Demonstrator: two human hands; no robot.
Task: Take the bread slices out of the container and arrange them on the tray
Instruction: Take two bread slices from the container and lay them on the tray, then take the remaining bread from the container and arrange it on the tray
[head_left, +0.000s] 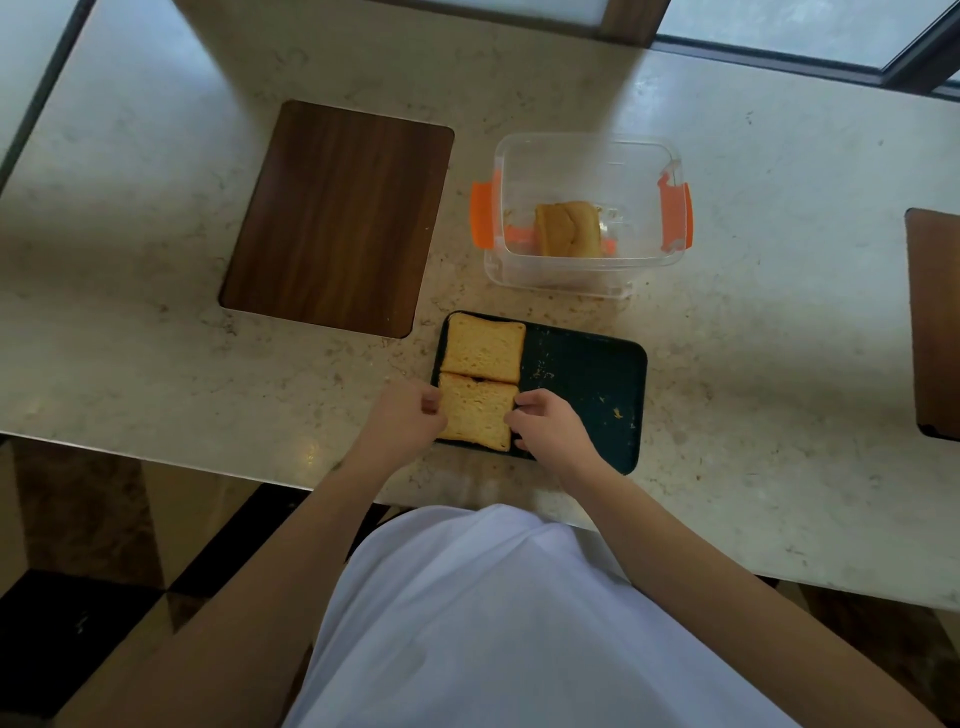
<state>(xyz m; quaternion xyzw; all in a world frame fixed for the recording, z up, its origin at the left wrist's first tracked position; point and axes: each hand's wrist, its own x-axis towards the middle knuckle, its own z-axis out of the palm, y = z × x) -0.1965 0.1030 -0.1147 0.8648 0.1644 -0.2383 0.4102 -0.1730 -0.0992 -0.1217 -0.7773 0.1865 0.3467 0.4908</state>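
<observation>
On the dark tray (587, 374), both hands' fingers pinch the near bread slice (475, 415), left hand (408, 415) and right hand (545, 426) at its sides, apparently touching the far slice (485, 347), with more bread (569, 228) in the container (584, 156).

Two slices (483, 382) on dark tray (587, 384)

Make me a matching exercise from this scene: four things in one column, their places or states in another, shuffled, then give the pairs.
Things:
1. near bread slice
2. far bread slice
3. container
4. wooden board

Places or states:
A. lies on the counter left of the container, nothing on it
B. lies between the left hand and right hand
C. stands open beyond the tray, bread still inside
D. lies in the tray's far left corner, no hand on it

Pairs: 1-B, 2-D, 3-C, 4-A
</observation>
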